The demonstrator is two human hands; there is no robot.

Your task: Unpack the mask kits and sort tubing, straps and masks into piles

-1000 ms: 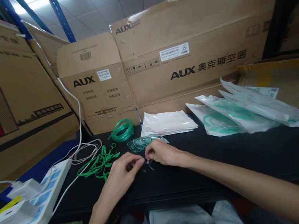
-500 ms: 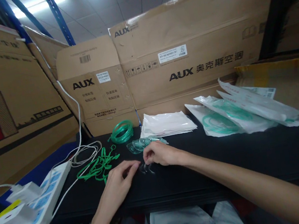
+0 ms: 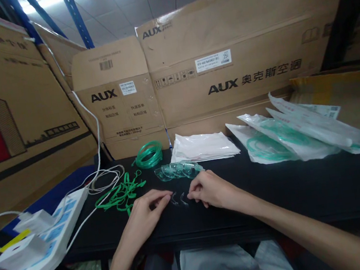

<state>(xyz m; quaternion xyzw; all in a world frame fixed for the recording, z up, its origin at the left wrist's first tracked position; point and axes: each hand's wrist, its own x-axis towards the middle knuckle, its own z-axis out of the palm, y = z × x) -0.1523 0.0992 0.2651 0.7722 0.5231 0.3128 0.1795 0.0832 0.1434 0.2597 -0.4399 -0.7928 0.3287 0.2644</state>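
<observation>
Two small, thin, clear curved pieces, a left one (image 3: 174, 199) and a right one (image 3: 183, 199), lie on the black table between my hands; their kind is too small to tell. My left hand (image 3: 148, 208) rests low with thumb and index finger pinched, its fingertips at the left piece's upper end. Whether anything is in that pinch I cannot make out. Just right of the pieces is my right hand (image 3: 212, 189), fingers closed together, their contents hidden. Behind it, overlapping clear-green plastic masks (image 3: 174, 170) lie in a row, partly touching the right hand's outline.
Green elastic straps (image 3: 121, 197) lie in a tangle at left, with coiled green tubing (image 3: 149, 155) behind. White bags (image 3: 203, 146) are stacked at the back. Bagged green tubing (image 3: 269, 147) is at right. A white power strip (image 3: 52, 242) and cable occupy the left; cardboard boxes (image 3: 189, 102) wall the back.
My right hand has moved right, away from the left hand, uncovering the clear pieces and more of the masks. The left hand stays nearly in place. The view has shifted slightly.
</observation>
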